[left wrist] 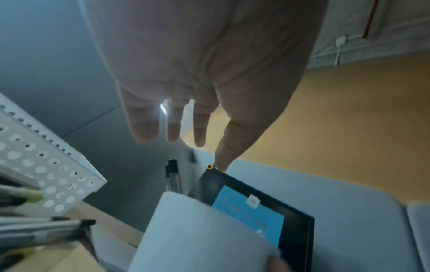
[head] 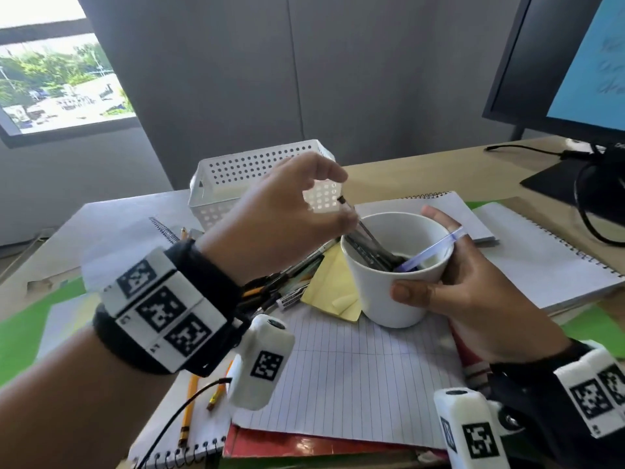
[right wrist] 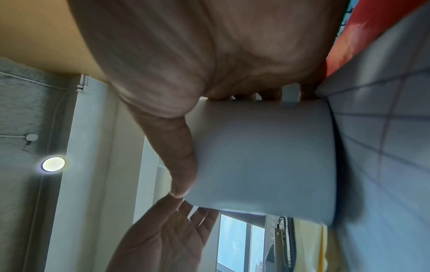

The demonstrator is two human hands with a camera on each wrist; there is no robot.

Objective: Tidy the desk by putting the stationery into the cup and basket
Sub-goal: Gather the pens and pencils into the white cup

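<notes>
My right hand grips a white cup, thumb on its near wall and fingers round the far side; the cup stands tilted on a lined notebook. Several dark pens and a blue pen lean inside it. My left hand hovers over the cup's left rim, thumb close to the pen tops. In the left wrist view that left hand has straight fingers and holds nothing above the cup. The right wrist view shows my thumb pressed on the cup. A white perforated basket stands behind.
Loose pens and markers lie in a pile left of the cup, beside a yellow note pad. Two pencils lie at the front left. Spiral notebooks spread to the right. A monitor and its cable stand at the back right.
</notes>
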